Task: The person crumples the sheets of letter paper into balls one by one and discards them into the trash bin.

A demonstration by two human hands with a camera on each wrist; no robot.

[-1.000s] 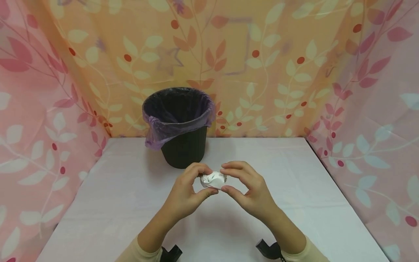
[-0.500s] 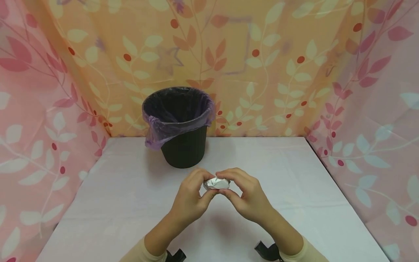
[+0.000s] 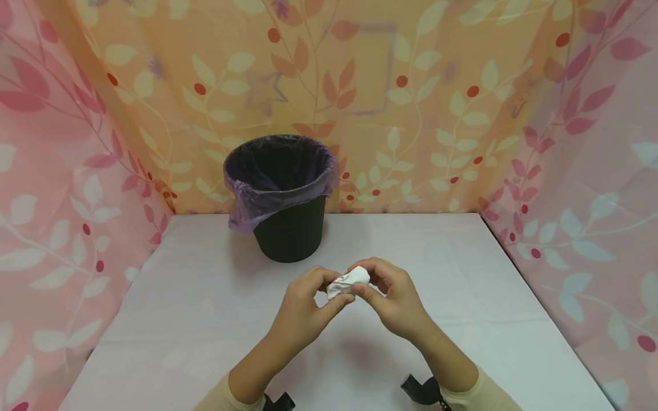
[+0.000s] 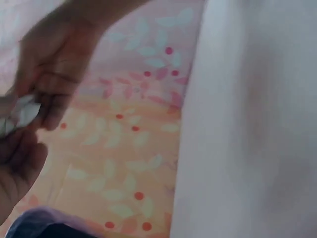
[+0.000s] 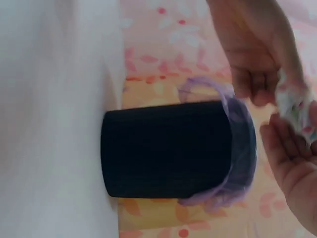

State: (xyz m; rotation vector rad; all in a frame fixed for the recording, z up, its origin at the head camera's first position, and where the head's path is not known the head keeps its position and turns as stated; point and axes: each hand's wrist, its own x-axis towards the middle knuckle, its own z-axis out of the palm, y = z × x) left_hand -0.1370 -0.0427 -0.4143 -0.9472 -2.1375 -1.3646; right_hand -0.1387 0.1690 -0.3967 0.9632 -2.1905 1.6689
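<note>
A small crumpled white wad (image 3: 349, 282), which looks like paper or a wrapper, is held above the table between both hands. My left hand (image 3: 302, 308) pinches its left end with thumb and fingers. On the other end, my right hand (image 3: 400, 299) grips with the thumb in front and the fingers behind. Colored print, reddish and greenish, shows on the wad (image 5: 293, 106) in the right wrist view. Part of it is covered by fingers in the left wrist view, where it (image 4: 27, 114) appears blurred.
Behind the hands, slightly left, stands a black bin (image 3: 290, 231) lined with a purple bag (image 3: 257, 208). A white cloth (image 3: 437, 257) covers the table. Floral curtains (image 3: 442, 114) enclose the back and both sides.
The wad has shifted slightly right and turned so its right end tilts up. My right hand's grip has moved around it; both hands came down a little at first. The bin stays put.
</note>
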